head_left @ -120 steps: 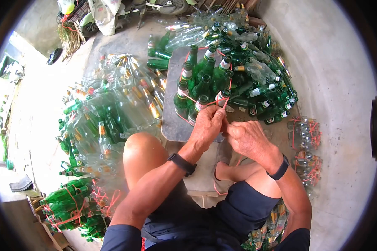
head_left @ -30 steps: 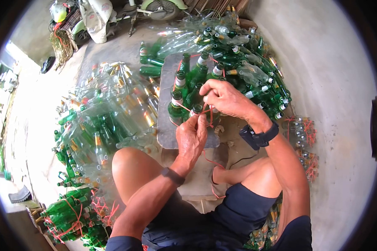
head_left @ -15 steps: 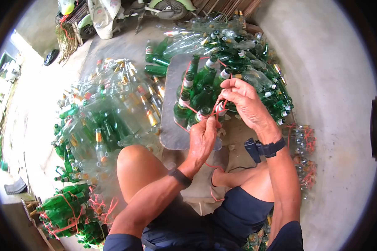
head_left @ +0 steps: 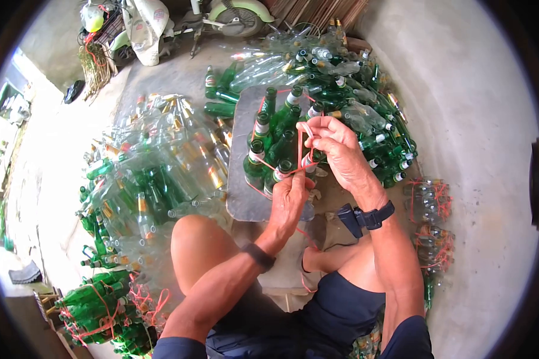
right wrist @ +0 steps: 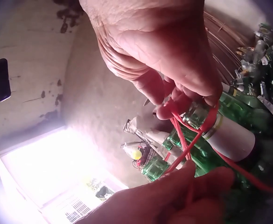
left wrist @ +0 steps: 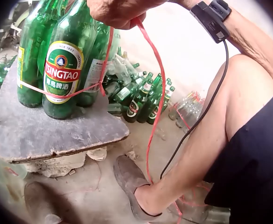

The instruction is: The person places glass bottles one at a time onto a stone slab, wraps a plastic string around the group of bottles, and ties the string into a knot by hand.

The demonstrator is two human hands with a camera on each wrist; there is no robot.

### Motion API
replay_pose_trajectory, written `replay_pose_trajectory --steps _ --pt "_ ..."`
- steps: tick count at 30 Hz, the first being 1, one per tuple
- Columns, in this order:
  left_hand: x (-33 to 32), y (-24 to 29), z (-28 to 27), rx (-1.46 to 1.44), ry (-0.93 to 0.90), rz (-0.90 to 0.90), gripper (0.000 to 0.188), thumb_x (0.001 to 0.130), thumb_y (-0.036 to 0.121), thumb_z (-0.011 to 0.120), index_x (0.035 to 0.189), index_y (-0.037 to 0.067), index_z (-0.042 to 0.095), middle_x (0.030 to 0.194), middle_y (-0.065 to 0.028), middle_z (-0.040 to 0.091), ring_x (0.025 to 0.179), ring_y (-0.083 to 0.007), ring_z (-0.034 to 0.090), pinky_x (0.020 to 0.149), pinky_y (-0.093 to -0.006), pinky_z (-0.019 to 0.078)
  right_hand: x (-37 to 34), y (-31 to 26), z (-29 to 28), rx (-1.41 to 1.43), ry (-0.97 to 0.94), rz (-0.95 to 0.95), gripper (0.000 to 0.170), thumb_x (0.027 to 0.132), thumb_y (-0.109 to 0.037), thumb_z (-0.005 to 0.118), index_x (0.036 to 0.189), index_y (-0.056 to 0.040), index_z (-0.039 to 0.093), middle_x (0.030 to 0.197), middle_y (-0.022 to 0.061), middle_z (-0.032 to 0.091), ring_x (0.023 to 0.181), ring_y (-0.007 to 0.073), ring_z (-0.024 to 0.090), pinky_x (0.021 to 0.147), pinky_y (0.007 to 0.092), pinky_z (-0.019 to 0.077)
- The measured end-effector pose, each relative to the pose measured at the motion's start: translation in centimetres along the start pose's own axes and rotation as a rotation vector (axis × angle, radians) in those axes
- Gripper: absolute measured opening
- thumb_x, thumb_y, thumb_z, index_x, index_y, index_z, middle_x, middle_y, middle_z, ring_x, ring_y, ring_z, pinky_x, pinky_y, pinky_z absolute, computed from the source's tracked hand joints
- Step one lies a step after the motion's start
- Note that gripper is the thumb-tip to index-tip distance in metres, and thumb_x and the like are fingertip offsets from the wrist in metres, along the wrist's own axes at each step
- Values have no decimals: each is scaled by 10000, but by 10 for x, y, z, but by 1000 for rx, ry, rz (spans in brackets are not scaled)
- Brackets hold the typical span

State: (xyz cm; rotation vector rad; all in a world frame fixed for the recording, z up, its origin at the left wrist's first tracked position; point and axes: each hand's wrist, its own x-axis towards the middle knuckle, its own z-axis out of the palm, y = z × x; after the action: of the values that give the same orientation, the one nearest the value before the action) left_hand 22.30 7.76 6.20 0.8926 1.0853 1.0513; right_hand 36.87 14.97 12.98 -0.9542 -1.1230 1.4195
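A cluster of green beer bottles (head_left: 279, 140) stands upright on a low grey board (head_left: 241, 200), with red plastic string (head_left: 300, 149) around it. A Tsingtao label (left wrist: 62, 72) shows on one bottle in the left wrist view. At the near side of the cluster, my left hand (head_left: 288, 202) pinches the string by the front bottle necks. My right hand (head_left: 341, 157), higher and to the right, pinches a raised loop of string between thumb and fingers. Crossed red strands (right wrist: 186, 150) run between both hands in the right wrist view. A long tail (left wrist: 158, 105) hangs past the board to the floor.
Loose bottles lie heaped at the left (head_left: 161, 161) and back right (head_left: 347, 78). Tied bottle bundles (head_left: 96, 308) sit at the lower left, others (head_left: 431, 200) along the right wall. The person's knees flank the board's near end. A black cable (left wrist: 197, 123) hangs from the right wristband.
Four seconds ago both hands were together at the near right corner bottle. The right hand has since moved up and apart, drawing up a string loop; the left stays low by the front bottles.
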Motion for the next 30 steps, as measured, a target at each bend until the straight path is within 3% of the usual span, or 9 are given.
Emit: replay_pose_trajectory --steps 5,8,9,15,22,24,25,27,30 --pt "0 1 1 9 4 -45 499 1096 417 476 926 12 711 681 41 532 580 -46 416 511 -251 305 4 4 6 -235 -29 -116 367 927 57 478 1252 -6 636 1039 71 705 791 75 639 652 241 528" --pt "0 1 0 -17 -5 -34 489 1091 422 479 931 20 707 694 41 539 574 -47 417 503 -251 306 10 6 6 -421 -57 -118 398 929 73 451 1262 -15 650 1024 75 703 759 86 644 610 261 533" --pt "-1 5 1 -31 -7 -55 481 1091 417 479 931 23 704 690 44 533 571 -47 413 500 -250 303 10 1 9 -471 -85 -44 433 943 95 449 1303 -38 649 1219 98 692 853 82 654 702 246 570" --pt "-1 10 3 -71 -3 -89 454 1090 406 476 924 39 686 673 57 498 554 -45 384 488 -250 294 13 -8 21 -633 -199 1 394 957 64 511 1313 -41 642 1026 35 693 686 57 637 618 242 559" --pt "-4 17 5 -67 17 -107 517 1118 410 458 856 17 669 661 28 492 593 -70 403 527 -276 301 23 -6 26 -706 -227 -137 355 904 81 597 1247 6 650 1039 46 689 669 63 640 597 250 551" --pt "-3 16 4 -70 12 -98 518 1118 410 457 856 16 669 661 25 498 592 -71 408 526 -276 303 24 -7 26 -806 -230 -198 365 864 65 581 1215 -3 653 1055 134 697 805 233 712 705 353 582" --pt "-3 15 4 -66 -1 -96 518 1118 406 454 854 16 668 661 20 504 592 -72 413 526 -276 308 25 -6 26 -806 -231 -198 365 864 65 581 1215 -3 653 1055 134 697 805 233 712 705 353 582" --pt "-2 13 3 -62 -12 -94 517 1118 402 451 852 15 666 661 16 510 592 -74 419 527 -276 313 27 -4 27 -948 -228 -396 345 839 67 584 1171 3 654 1055 183 685 901 347 704 799 398 570" --pt "0 10 6 -61 2 -70 464 1102 400 462 899 35 663 666 50 468 550 -54 356 476 -265 279 28 -5 28 -1024 -222 -411 310 831 61 587 1130 8 651 1040 199 674 950 406 680 856 421 550"
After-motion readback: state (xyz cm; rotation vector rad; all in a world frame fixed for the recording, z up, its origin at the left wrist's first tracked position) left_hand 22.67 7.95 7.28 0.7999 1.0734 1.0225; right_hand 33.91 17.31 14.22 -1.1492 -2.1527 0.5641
